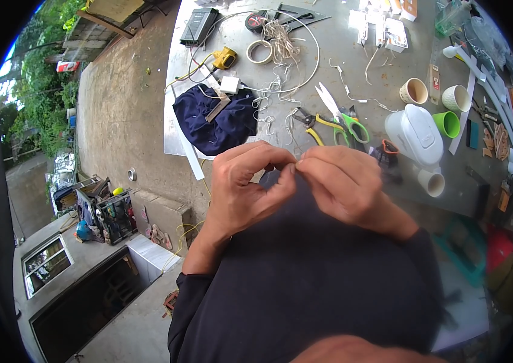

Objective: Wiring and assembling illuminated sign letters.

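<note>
My left hand (245,184) and my right hand (344,181) meet close in front of my dark shirt, fingertips pinched together on a small, thin piece of wire (296,163) that is barely visible between them. Just beyond the hands, on the grey table (329,54), lie yellow-handled pliers (311,124), green-handled scissors (344,115) and loose white wire bits (274,109).
A dark blue cloth (217,118) lies at the table's left edge. Further back are a tape roll (260,51), a yellow tool (225,58) and a black box (198,25). At right stand a white container (417,134), a green cup (448,124) and paper cups (414,91).
</note>
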Action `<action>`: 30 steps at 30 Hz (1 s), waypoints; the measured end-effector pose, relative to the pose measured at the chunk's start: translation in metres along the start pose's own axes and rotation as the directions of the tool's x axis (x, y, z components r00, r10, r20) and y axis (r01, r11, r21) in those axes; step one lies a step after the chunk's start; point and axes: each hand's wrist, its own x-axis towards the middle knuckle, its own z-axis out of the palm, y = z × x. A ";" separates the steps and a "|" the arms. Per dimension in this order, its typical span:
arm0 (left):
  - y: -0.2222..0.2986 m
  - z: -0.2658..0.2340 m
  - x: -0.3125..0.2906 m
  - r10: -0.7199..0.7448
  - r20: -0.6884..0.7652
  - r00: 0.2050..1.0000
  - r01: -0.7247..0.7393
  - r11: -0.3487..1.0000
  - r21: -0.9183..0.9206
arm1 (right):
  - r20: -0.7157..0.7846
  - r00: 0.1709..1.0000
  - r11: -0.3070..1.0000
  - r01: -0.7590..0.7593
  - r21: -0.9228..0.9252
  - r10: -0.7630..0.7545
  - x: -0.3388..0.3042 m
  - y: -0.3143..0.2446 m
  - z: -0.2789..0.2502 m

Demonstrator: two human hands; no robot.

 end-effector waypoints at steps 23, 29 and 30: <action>-0.025 0.013 -0.003 -0.211 0.138 0.968 0.250 0.873 -0.419 | 0.072 0.982 0.983 0.168 0.080 -0.174 0.014 0.022 0.008; -0.029 0.024 -0.009 -0.385 0.287 0.877 0.458 0.492 -0.741 | 0.091 0.959 0.963 0.266 0.045 -0.269 0.010 0.029 0.002; -0.033 0.025 -0.007 -0.367 0.266 0.891 0.403 0.373 -0.836 | 0.091 0.959 0.963 0.267 0.046 -0.270 0.008 0.030 0.003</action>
